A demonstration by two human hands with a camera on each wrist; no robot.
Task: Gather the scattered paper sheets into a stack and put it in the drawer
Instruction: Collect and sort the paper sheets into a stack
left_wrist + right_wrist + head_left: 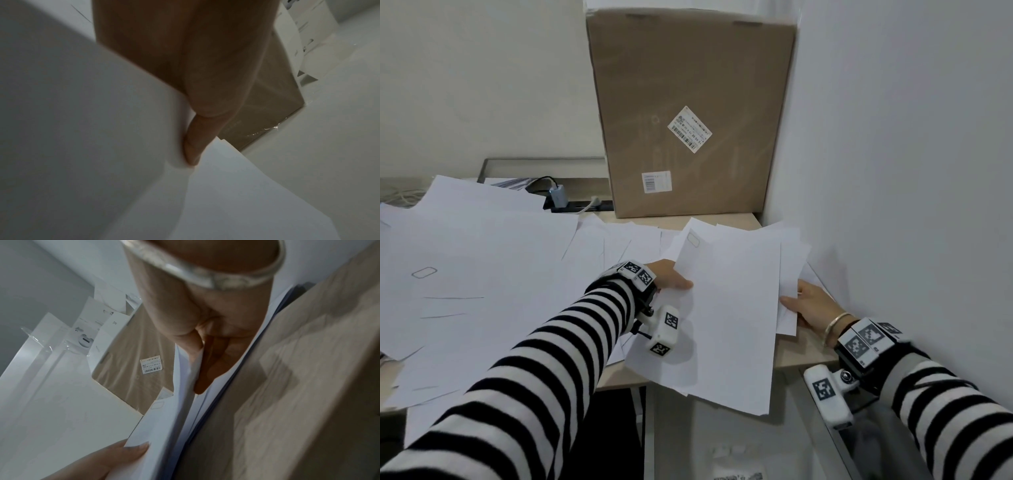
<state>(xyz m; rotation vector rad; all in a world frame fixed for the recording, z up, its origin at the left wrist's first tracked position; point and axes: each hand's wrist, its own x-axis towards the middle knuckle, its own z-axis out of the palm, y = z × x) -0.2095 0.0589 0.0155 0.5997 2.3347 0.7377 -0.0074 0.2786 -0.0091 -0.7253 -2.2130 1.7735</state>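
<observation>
A loose bundle of white paper sheets (pixel 732 315) hangs over the desk's front right corner, its edges uneven. My left hand (pixel 671 277) pinches the bundle's left edge, thumb on top. My right hand (pixel 808 305) pinches the right edge, thumb on top and fingers under the sheets (pixel 185 402). In the left wrist view a finger (pixel 193 146) presses against the paper (pixel 82 129). Many more sheets (pixel 482 274) lie spread over the desk to the left. An open drawer (pixel 722 445) shows below the desk's front edge, under the bundle.
A tall cardboard box (pixel 688 113) stands at the back of the desk against the right wall (pixel 911 171). A charger and cable (pixel 558 195) lie behind the papers, beside a glass-topped frame (pixel 534 164). Some printed packaging lies in the drawer.
</observation>
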